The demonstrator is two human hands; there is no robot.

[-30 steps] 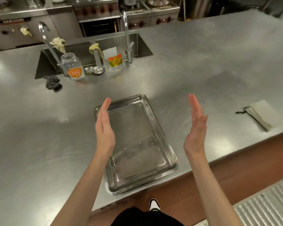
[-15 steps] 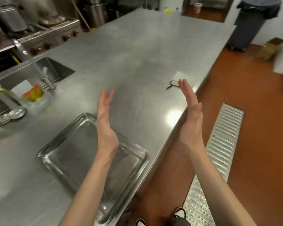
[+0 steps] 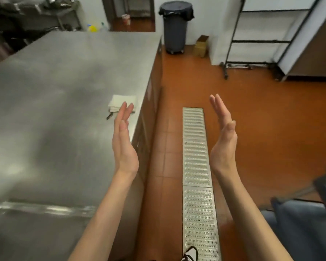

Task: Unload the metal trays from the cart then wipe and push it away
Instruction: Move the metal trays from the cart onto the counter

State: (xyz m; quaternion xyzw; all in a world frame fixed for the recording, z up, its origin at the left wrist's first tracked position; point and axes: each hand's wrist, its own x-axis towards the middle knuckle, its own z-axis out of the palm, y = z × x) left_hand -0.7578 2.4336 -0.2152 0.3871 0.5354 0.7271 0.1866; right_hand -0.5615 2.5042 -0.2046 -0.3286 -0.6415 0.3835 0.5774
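Both palms flat, empty: left hand (image 3: 123,142) over counter (image 3: 64,81) edge, right hand (image 3: 223,140) over floor.

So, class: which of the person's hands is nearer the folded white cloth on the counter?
Left. The left hand has its fingertips just short of the folded white cloth; the right hand is raised over the floor, off the counter.

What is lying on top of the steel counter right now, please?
On the steel counter: a folded white cloth, partly covered by the left hand, and a metal tray, partly cut off by the frame.
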